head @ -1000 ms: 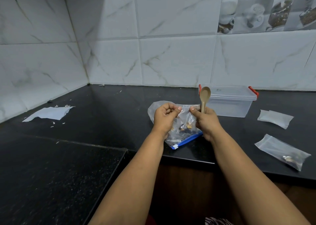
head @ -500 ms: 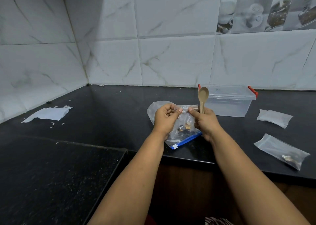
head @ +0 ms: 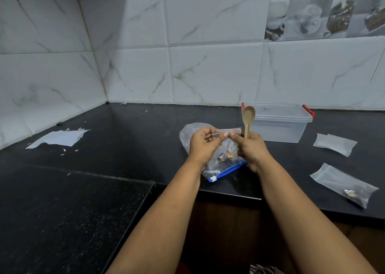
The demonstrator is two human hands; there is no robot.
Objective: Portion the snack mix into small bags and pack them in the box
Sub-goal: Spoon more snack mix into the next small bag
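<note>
Clear plastic, pinched at its top strip: my left hand [head: 203,143] and right hand [head: 251,147] both grip the small bag [head: 228,146] above the counter [head: 125,148], thumbs meeting on the seal; the right hand also clamps a wooden spoon [head: 248,118] upright. To do this well, I'd press along the strip from one end to the other, keeping the bag upright so the mix stays low; the spoon may hamper that grip. The box [head: 281,125] sits just behind, lid on. Whether the seal is already shut I cannot tell; the large zip bag [head: 224,170] beneath is mostly hidden by my hands.
</note>
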